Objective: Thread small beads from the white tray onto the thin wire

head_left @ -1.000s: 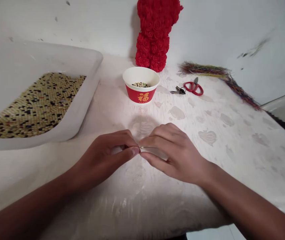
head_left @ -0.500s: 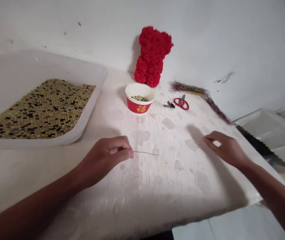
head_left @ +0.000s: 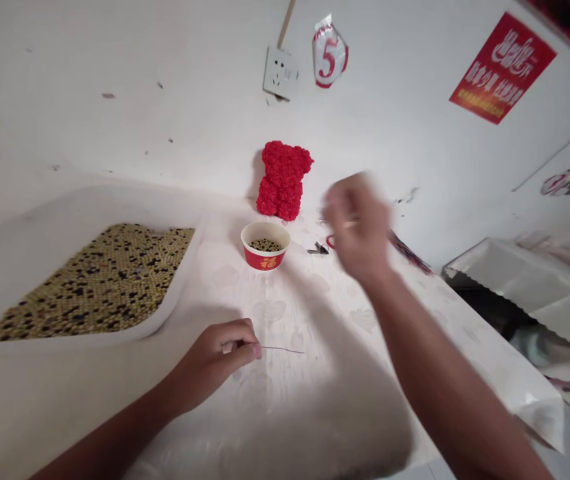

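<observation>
Left hand [head_left: 212, 360] low on the white bench [head_left: 315, 313], fingers [head_left: 245, 343] curled tight together and clamped on a thin dark wire [head_left: 282, 349]. Wire end poking out at 3 o'clock from those fingers, bare, with no beads on it that show. Right hand [head_left: 357, 223] up high at 1 o'clock, all blurry from moving, so no telling if its fingers are apart or together, or if anything small sits in them. Ahead at 12 o'clock, a red paper bowl [head_left: 265, 259] with a few mixed beads [head_left: 265, 245] inside. At 10 o'clock, a big white plastic tub [head_left: 179, 280] with a flat layer of beads [head_left: 89, 287]. Past the bowl, a red rose bear [head_left: 282, 180]. Just right of the bowl, a small metal clip [head_left: 318, 249]; farther right, a bundle of coloured wires [head_left: 407, 252]. Step in hand, by the look of it: wire held ready and bare. Next move likely needing that right hand back down by the wire tip.
</observation>
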The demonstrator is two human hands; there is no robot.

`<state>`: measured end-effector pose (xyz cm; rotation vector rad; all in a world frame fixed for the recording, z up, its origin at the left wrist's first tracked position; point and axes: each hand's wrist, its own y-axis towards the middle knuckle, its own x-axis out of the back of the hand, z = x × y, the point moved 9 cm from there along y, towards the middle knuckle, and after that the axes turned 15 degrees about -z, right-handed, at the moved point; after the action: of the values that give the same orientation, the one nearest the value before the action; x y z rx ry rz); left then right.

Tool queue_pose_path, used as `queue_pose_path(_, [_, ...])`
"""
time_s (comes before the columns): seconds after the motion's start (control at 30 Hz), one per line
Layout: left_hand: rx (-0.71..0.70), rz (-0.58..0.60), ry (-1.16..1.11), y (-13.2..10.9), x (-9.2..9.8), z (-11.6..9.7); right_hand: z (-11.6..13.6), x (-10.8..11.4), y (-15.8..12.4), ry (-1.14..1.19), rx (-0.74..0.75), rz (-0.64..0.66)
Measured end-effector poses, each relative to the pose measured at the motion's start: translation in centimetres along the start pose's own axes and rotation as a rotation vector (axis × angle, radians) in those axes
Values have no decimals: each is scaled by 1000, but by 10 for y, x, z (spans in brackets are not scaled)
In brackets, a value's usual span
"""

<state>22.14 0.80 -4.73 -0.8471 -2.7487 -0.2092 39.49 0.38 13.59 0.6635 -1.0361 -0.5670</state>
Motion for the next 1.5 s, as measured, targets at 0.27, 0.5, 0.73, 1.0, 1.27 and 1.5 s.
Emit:
queue_pose_path(0.27, [64, 3, -87, 1, -1, 0, -25, -78, -112, 304, -309, 527])
queue_pose_path(0.5, [135, -86, -135, 4, 4, 8, -17, -86, -167, 643, -600, 624])
queue_pose_path(0.73, [168, -109, -72, 4, 6, 10, -26, -89, -174, 649, -677, 516])
queue_pose_path(1.0, [161, -78, 0, 5, 10, 0, -33, -73, -168, 559, -609, 344])
queue_pose_path(1.27, [315, -187, 8, 4, 18, 20, -21, -64, -162, 508, -457, 353])
queue_pose_path(1.5, [279, -219, 107, 6, 21, 14, -16, -61, -159, 482, -363, 343])
